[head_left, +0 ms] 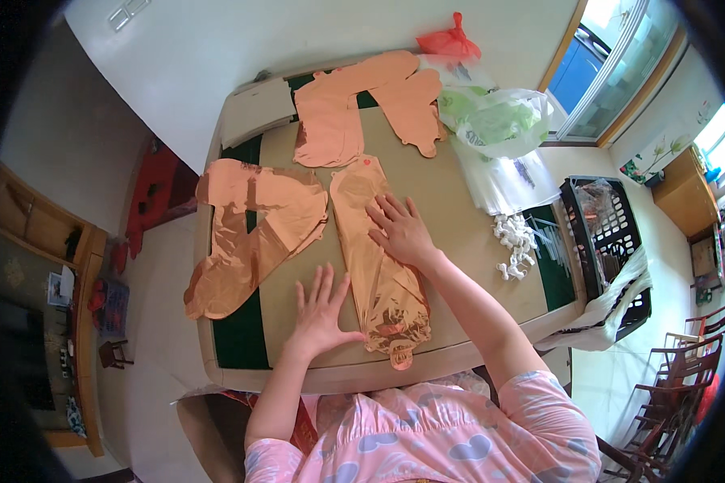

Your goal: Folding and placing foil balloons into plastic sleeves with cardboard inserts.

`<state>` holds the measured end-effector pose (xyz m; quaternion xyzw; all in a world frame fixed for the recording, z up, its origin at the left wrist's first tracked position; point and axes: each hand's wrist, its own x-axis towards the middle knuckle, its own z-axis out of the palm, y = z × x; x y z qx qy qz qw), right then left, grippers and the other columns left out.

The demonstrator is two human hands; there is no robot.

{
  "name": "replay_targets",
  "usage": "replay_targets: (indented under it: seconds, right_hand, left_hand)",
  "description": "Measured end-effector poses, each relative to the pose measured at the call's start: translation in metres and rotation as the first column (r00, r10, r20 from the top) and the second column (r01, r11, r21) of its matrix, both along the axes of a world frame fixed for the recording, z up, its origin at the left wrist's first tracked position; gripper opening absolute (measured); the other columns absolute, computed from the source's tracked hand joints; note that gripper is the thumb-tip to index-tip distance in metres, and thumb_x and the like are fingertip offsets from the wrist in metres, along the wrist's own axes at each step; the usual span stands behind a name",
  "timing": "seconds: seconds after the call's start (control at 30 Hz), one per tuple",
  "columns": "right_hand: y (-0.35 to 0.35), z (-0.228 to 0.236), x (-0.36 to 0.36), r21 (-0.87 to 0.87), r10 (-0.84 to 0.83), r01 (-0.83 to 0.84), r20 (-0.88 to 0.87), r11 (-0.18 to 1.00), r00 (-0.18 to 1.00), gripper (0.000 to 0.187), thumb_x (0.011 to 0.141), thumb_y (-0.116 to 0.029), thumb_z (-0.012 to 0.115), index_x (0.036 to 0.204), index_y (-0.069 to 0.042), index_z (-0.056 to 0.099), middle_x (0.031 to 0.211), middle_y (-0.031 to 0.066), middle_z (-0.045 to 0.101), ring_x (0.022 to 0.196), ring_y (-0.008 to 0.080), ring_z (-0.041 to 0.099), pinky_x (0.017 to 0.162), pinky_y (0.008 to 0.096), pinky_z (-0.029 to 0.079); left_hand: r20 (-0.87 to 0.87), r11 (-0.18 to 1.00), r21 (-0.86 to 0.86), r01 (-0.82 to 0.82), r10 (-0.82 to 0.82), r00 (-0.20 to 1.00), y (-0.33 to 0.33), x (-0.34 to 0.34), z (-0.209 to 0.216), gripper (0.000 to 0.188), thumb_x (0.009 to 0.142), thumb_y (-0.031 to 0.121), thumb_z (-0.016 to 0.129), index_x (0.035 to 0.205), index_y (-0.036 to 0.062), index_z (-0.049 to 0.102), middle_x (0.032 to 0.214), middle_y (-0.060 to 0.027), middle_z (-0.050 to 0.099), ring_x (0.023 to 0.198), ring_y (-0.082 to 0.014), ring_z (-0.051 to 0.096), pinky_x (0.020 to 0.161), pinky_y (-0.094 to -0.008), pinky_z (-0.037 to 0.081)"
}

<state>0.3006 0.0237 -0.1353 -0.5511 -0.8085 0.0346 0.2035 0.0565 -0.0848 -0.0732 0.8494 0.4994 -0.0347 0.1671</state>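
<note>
Hands work apart in the head view, both unclenched and with nothing pinched between the fingers. The right hand (401, 235) lies palm down, fingers spread, on the upper half of a flat, uninflated rose-gold foil balloon (372, 270). The left hand (318, 316) is spread beside that balloon's lower left edge, its thumb reaching to the foil; whether the other fingertips bear on the table (435, 177) or hover just over it, I cannot tell.

The balloon lies lengthwise near the middle of the table, its narrow tab toward the person. The upper part looks fairly smooth, while the lower part is shiny and crumpled.

To its left lies a larger rose-gold foil stack (227, 274) with a bend in its outline, and beyond it a flat rose-gold foil pile (330, 133) near the table's far edge. On the right are a heap of small white pieces (514, 239), clear plastic sleeves (499, 185) and a green-and-white plastic bag (503, 121), with a black crate (635, 233) just past the table's edge.

The step in hand looks like flattening and squaring up the foil. The next move, I judge, calls for light, open-palmed pressure toward the wrinkled end, the left hand steadying the edge.
</note>
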Motion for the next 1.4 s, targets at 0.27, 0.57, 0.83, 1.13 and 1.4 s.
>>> replay_targets:
  seconds: [0.27,0.57,0.83,1.13,1.4]
  right_hand:
    - [-0.001,0.002,-0.001,0.01,0.008,-0.009,0.024,1.0,1.0,0.054,0.097,-0.043,0.046,0.143,-0.017,0.042,0.15,0.0123,0.038,0.141,0.0292,0.03,0.114,0.0534,0.02]
    - [-0.001,0.005,-0.002,0.009,-0.007,0.006,0.008,1.0,1.0,0.052,0.096,-0.042,0.047,0.14,-0.014,0.046,0.15,0.0124,0.037,0.141,0.0282,0.03,0.114,0.0528,0.023]
    - [0.0,0.004,-0.001,0.011,-0.006,0.006,0.024,1.0,1.0,0.052,0.097,-0.042,0.046,0.14,-0.014,0.045,0.15,0.0124,0.036,0.141,0.0286,0.03,0.113,0.0528,0.023]
    - [0.001,0.001,-0.001,0.02,0.008,-0.008,0.004,1.0,1.0,0.052,0.096,-0.042,0.047,0.14,-0.013,0.046,0.15,0.0131,0.038,0.142,0.0292,0.029,0.113,0.0532,0.022]
    - [0.0,0.001,0.0,0.018,0.006,-0.006,0.006,1.0,1.0,0.05,0.098,-0.039,0.043,0.141,-0.014,0.045,0.151,0.0132,0.036,0.142,0.029,0.029,0.115,0.053,0.02]
  left_hand:
    - [0.282,0.964,0.15,-0.22,0.172,0.944,0.044,0.043,-0.036,0.086,0.088,0.052,0.058,0.151,0.0079,0.021,0.157,-0.0211,0.017,0.147,-0.0328,0.013,0.115,-0.0592,0.01]
    - [0.113,0.941,0.288,-0.176,0.149,0.982,0.056,0.043,-0.055,0.082,0.091,0.058,0.049,0.15,0.006,0.025,0.157,-0.0169,0.021,0.147,-0.0312,0.014,0.113,-0.0634,0.007]
    - [0.1,0.962,0.255,-0.097,0.073,0.992,0.009,0.038,-0.051,0.08,0.091,0.049,0.054,0.151,0.0074,0.023,0.158,-0.0167,0.017,0.146,-0.0345,0.014,0.112,-0.0656,0.006]
    - [0.091,0.985,0.175,0.002,-0.018,0.996,-0.063,0.015,-0.051,0.078,0.089,0.051,0.055,0.15,0.0106,0.029,0.157,-0.0122,0.021,0.146,-0.031,0.017,0.11,-0.0683,0.009]
    - [0.128,0.99,0.104,0.092,-0.105,0.986,-0.081,-0.003,-0.04,0.074,0.09,0.044,0.058,0.15,0.0121,0.03,0.157,-0.0056,0.025,0.145,-0.0272,0.02,0.112,-0.0656,0.011]
